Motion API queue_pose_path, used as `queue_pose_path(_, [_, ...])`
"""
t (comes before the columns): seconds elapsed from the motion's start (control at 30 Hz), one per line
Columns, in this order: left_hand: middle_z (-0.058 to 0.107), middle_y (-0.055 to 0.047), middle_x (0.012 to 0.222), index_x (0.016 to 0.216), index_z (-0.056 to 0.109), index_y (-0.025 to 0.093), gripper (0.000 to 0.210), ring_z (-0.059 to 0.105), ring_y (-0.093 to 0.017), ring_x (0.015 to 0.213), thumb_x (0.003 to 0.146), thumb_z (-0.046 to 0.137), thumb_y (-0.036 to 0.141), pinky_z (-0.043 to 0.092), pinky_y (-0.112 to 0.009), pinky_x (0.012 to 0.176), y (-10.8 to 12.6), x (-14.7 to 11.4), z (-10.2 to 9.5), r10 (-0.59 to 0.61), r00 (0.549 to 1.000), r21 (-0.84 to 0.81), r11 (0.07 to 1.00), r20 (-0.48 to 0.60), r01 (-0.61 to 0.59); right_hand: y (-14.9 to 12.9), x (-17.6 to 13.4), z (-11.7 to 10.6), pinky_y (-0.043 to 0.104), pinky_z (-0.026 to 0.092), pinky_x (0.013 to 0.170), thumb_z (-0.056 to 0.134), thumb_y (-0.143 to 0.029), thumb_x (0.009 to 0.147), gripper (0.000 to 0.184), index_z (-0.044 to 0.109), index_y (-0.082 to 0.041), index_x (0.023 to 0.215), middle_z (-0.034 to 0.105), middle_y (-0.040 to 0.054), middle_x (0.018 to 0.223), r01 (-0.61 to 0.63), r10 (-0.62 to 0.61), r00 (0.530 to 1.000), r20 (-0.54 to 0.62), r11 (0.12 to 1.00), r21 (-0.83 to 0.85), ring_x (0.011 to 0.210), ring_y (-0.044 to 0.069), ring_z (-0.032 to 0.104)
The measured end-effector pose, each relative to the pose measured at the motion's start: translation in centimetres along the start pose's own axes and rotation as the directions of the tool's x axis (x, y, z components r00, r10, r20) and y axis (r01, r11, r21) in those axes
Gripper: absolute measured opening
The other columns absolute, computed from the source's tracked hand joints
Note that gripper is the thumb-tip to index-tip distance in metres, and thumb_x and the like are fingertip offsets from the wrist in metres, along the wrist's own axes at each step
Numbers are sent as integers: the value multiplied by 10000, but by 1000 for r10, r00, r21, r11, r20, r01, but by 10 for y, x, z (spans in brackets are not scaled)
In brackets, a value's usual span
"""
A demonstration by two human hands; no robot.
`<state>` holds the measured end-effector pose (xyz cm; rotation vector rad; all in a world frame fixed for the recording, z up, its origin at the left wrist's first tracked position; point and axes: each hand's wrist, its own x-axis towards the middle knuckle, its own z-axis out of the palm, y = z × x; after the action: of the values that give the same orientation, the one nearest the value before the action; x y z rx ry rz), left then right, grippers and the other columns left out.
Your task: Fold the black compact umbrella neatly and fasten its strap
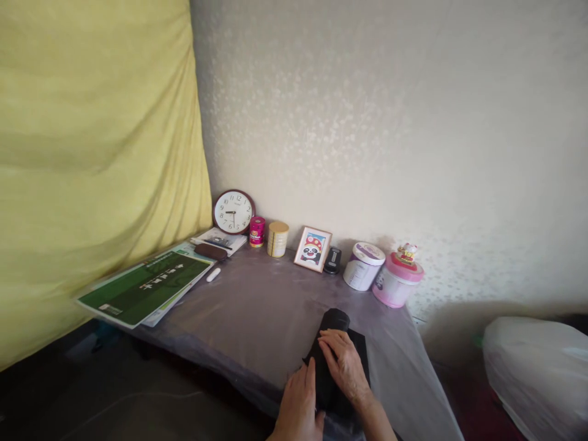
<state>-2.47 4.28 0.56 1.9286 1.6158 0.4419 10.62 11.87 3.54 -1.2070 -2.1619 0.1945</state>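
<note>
A black folded item (337,319), like a cloth or a soft pouch, lies lengthwise near the front of the table. Part of it forms a thick roll, and a flatter black flap shows along its right side. My left hand (297,395) grips its near left edge, index finger stretched along the side and thumb lower down. Across the top of the roll rests my right hand (345,367), fingers flat and close together, pointing up and left. Both hands hide the middle of the item, so its exact kind is unclear.
A grey-covered table (257,306) carries a clock (234,211), a pink can (257,232), a yellow tin (278,239), a panda picture frame (313,248), a white tub (364,266) and a pink tub (397,280). Green printed sheets (147,285) overhang the left edge.
</note>
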Motion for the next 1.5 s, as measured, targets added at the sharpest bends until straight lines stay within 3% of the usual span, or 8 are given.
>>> queue_pose_path(0.17, [307, -111, 1429, 1397, 122, 75, 880, 282, -237, 1299, 614, 515, 158, 197, -315, 1083, -2, 2, 3, 1, 1000, -7, 1000, 23, -1, 32, 8, 17, 492, 270, 1029, 371, -278, 906, 305, 652, -245, 1020, 648, 44, 1122, -26, 28, 1000, 9, 993, -118, 1183, 231, 478])
queue_pose_path(0.47, [314, -120, 1424, 1398, 129, 81, 877, 290, -244, 1297, 618, 523, 153, 207, -317, 1078, 1, 2, -2, -25, 999, 1, 1000, 40, 25, 70, 42, 27, 417, 320, 1007, 352, -295, 882, 343, 672, -217, 978, 644, 62, 1131, -179, 174, 983, -54, 976, -122, 1171, 219, 489])
queue_pose_path(0.63, [315, -121, 1425, 1394, 145, 73, 829, 295, -227, 1299, 643, 490, 137, 202, -315, 1084, 5, -4, -6, -37, 999, 19, 999, 3, 36, 79, 40, 11, 341, 384, 937, 368, -281, 862, 333, 619, -171, 1051, 643, 94, 1109, -440, 425, 897, -123, 886, -144, 1055, 209, 568])
queue_pose_path(0.77, [353, -123, 1403, 1391, 155, 63, 800, 331, -214, 1275, 659, 470, 135, 232, -306, 1071, 4, -6, -5, 6, 999, 23, 1000, -34, -6, 87, 9, -16, 309, 433, 809, 320, -294, 867, 358, 635, -161, 973, 678, 122, 969, -584, 551, 807, -210, 798, -150, 936, 216, 617])
queue_pose_path(0.87, [396, -125, 1372, 1387, 172, 64, 784, 370, -202, 1243, 665, 470, 128, 254, -289, 1052, 2, -6, -3, 19, 998, 33, 999, -59, -17, 86, -20, -31, 271, 444, 652, 289, -327, 873, 392, 657, -194, 852, 695, 85, 754, -653, 619, 753, -223, 746, -135, 744, 195, 646])
queue_pose_path(0.97, [382, -130, 1380, 1385, 169, 62, 779, 366, -201, 1247, 674, 478, 140, 250, -279, 1047, 1, -6, -2, 19, 998, 40, 999, -53, -17, 78, -38, -33, 256, 423, 569, 289, -370, 873, 408, 656, -214, 785, 688, 54, 669, -678, 650, 731, -209, 727, -112, 641, 183, 641])
queue_pose_path(1.3, [356, -121, 1402, 1382, 172, 64, 783, 346, -184, 1266, 674, 494, 156, 229, -257, 1055, 1, -4, -4, 16, 998, 18, 1000, -59, -15, 49, -31, -13, 307, 449, 687, 388, -441, 848, 393, 605, -142, 982, 699, 136, 888, -660, 635, 748, -192, 743, -116, 859, 268, 656])
queue_pose_path(1.5, [346, -119, 1410, 1383, 175, 62, 790, 333, -194, 1277, 665, 488, 168, 220, -268, 1062, 1, -3, -2, 12, 998, 12, 1000, -60, -11, 46, -27, -3, 326, 466, 709, 374, -368, 844, 349, 625, -148, 943, 695, 143, 902, -630, 611, 767, -196, 776, -45, 874, 276, 653])
